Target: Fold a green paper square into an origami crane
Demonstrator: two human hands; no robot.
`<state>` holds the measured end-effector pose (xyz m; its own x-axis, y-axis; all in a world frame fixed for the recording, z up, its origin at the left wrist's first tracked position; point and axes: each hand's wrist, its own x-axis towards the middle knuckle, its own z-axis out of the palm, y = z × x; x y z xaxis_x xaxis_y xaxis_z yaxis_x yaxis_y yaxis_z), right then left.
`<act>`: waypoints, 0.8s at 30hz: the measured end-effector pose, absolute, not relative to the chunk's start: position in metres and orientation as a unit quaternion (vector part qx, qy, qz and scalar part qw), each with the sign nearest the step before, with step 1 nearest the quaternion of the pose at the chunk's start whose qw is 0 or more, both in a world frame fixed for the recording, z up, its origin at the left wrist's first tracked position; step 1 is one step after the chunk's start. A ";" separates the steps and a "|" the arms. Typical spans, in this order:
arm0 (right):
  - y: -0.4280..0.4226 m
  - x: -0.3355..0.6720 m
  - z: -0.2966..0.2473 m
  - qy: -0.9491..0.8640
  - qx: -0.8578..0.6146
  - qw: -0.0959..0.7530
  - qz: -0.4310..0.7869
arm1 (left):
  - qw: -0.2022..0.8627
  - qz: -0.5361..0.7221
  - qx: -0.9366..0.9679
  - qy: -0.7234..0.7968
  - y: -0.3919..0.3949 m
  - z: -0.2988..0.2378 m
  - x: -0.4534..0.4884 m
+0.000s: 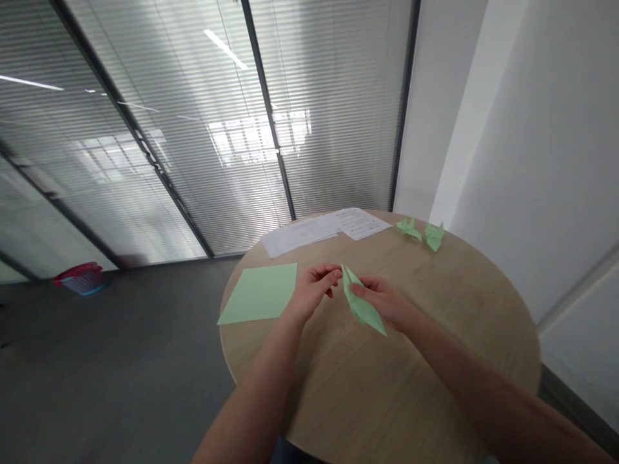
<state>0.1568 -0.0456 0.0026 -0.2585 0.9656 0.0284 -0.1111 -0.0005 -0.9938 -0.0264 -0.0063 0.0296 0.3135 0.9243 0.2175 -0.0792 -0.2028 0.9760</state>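
Note:
A partly folded green paper piece [363,304], long and pointed, is held over the round wooden table [435,361]. My right hand [384,301] grips its middle with fingers pinched. My left hand [313,289] pinches the upper tip of the same piece with curled fingers. A flat green paper sheet [260,293] lies just left of my left hand, partly over the table's edge.
Two finished green folded paper figures [422,232] sit at the far right of the table. White printed sheets [324,231] lie at the far edge. Glass walls with blinds stand behind. A red and blue basket [80,277] rests on the grey floor at left.

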 end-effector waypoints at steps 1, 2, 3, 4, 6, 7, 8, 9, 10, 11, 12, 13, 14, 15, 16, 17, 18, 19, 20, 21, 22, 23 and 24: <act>-0.046 0.157 0.003 -0.537 -0.395 0.458 0.588 | 0.533 0.467 0.619 0.338 -0.007 0.029 -0.026; -0.046 0.157 0.003 -0.539 -0.390 0.457 0.590 | 0.536 0.463 0.623 0.333 -0.007 0.028 -0.026; -0.046 0.157 0.002 -0.539 -0.386 0.458 0.592 | 0.539 0.459 0.624 0.329 -0.006 0.028 -0.025; -0.046 0.157 0.002 -0.538 -0.383 0.461 0.593 | 0.543 0.457 0.625 0.326 -0.006 0.027 -0.026; -0.046 0.157 0.002 -0.530 -0.378 0.466 0.600 | 0.549 0.458 0.621 0.321 -0.005 0.026 -0.026; -0.046 0.157 0.002 -0.523 -0.377 0.467 0.605 | 0.553 0.460 0.618 0.319 -0.005 0.026 -0.026; -0.047 0.157 0.002 -0.517 -0.375 0.467 0.611 | 0.556 0.461 0.614 0.316 -0.004 0.025 -0.027; -0.047 0.157 0.002 -0.510 -0.373 0.467 0.619 | 0.561 0.463 0.611 0.313 -0.004 0.025 -0.027; -0.048 0.157 0.002 -0.503 -0.372 0.465 0.626 | 0.565 0.464 0.607 0.310 -0.003 0.024 -0.027; -0.048 0.157 0.002 -0.498 -0.370 0.465 0.632 | 0.570 0.465 0.604 0.307 -0.003 0.024 -0.027; -0.049 0.157 0.002 -0.495 -0.369 0.464 0.635 | 0.574 0.465 0.601 0.304 -0.003 0.023 -0.027; -0.049 0.157 0.002 -0.494 -0.367 0.463 0.638 | 0.577 0.465 0.600 0.301 -0.004 0.023 -0.027; -0.049 0.157 0.001 -0.496 -0.364 0.463 0.638 | 0.580 0.464 0.599 0.298 -0.004 0.023 -0.027; -0.049 0.157 0.001 -0.500 -0.362 0.462 0.638 | 0.583 0.463 0.600 0.295 -0.004 0.023 -0.026; -0.049 0.157 0.001 -0.504 -0.360 0.460 0.636 | 0.585 0.461 0.600 0.292 -0.005 0.024 -0.026; -0.049 0.158 0.001 -0.510 -0.361 0.457 0.633 | 0.587 0.460 0.600 0.289 -0.005 0.025 -0.026; -0.049 0.158 0.000 -0.516 -0.364 0.453 0.629 | 0.589 0.460 0.599 0.287 -0.006 0.025 -0.026; -0.049 0.159 0.000 -0.522 -0.369 0.447 0.625 | 0.591 0.460 0.598 0.285 -0.006 0.026 -0.026; -0.049 0.159 0.000 -0.529 -0.374 0.441 0.621 | 0.590 0.460 0.600 0.283 -0.007 0.026 -0.026; -0.049 0.159 0.000 -0.534 -0.378 0.435 0.618 | 0.585 0.461 0.605 0.282 -0.007 0.026 -0.026; -0.049 0.160 0.000 -0.540 -0.380 0.430 0.616 | 0.575 0.461 0.613 0.282 -0.007 0.026 -0.026; -0.049 0.160 0.000 -0.543 -0.381 0.426 0.615 | 0.561 0.463 0.625 0.284 -0.006 0.026 -0.026; -0.049 0.160 -0.001 -0.545 -0.384 0.424 0.613 | 0.541 0.464 0.640 0.287 -0.006 0.025 -0.026</act>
